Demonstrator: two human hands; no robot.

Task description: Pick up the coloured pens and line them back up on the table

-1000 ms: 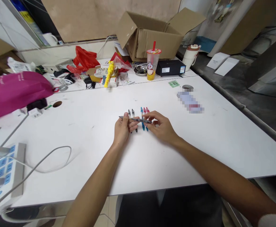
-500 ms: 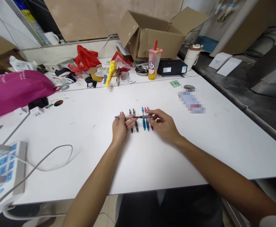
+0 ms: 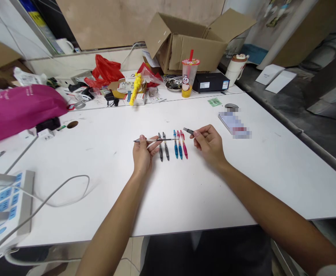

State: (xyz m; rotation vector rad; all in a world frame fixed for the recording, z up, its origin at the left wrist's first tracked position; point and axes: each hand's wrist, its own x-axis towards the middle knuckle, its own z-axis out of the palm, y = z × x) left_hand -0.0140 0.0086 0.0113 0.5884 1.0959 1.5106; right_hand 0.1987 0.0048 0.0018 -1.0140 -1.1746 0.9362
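Observation:
My left hand (image 3: 142, 156) pinches the rear part of a pen (image 3: 139, 140) between thumb and fingers. Its thin ink refill (image 3: 169, 139) sticks out bare to the right. In my right hand (image 3: 210, 145), thumb and fingertips hold the pen's dark grey front barrel (image 3: 188, 130), apart from the refill. Several pens lie side by side on the table between and below the hands. Two have grey grips (image 3: 166, 152). One is blue (image 3: 176, 150), one pairs a blue grip with a pinkish top (image 3: 180, 151), and one is pink (image 3: 185, 149).
A phone (image 3: 230, 124), blurred in part, and a grey tape roll (image 3: 231, 107) lie right on the white table (image 3: 185, 199). Behind stand a drink cup (image 3: 186, 82), a black box (image 3: 210, 82) and an open carton (image 3: 195, 48). A power strip (image 3: 24, 207) with cable sits left.
The pen has come apart: my right hand has drawn the front barrel off to the right and slightly up, baring the refill. My left hand has shifted slightly left with the rear part.

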